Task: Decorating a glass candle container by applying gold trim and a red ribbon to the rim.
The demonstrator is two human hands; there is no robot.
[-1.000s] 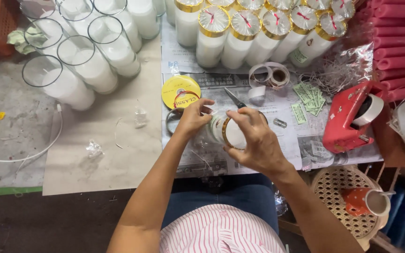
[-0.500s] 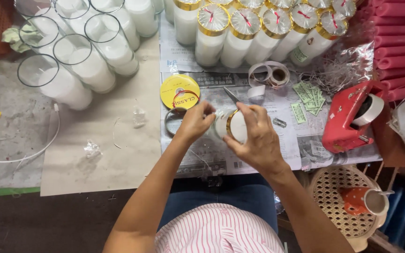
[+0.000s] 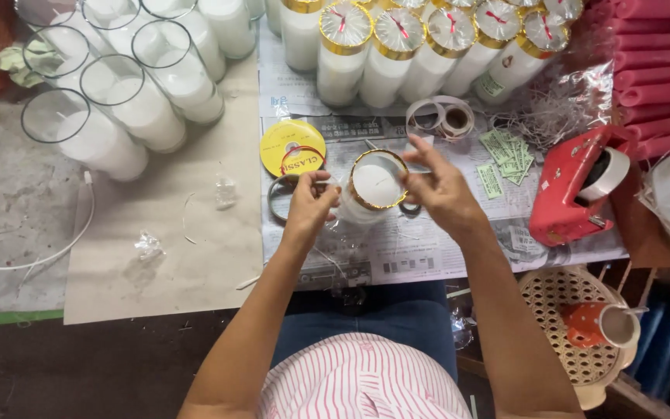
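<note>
Left hand [image 3: 309, 203]: closed on the side of a glass candle jar [image 3: 372, 186], pinching clear film at its wall. Right hand [image 3: 437, 188]: fingers now spread at the jar's gold-banded rim, where half a second ago they wrapped it. Jar: tipped toward the camera, mouth more fully shown than before, white wax inside, held just above the newspaper-covered table [image 3: 428, 248]. Beside it: yellow ribbon spool [image 3: 292, 146], flat. Beyond: wrapped gold-rimmed candles [image 3: 397, 46]; open glass jars [image 3: 118, 101] of white wax, left.
</note>
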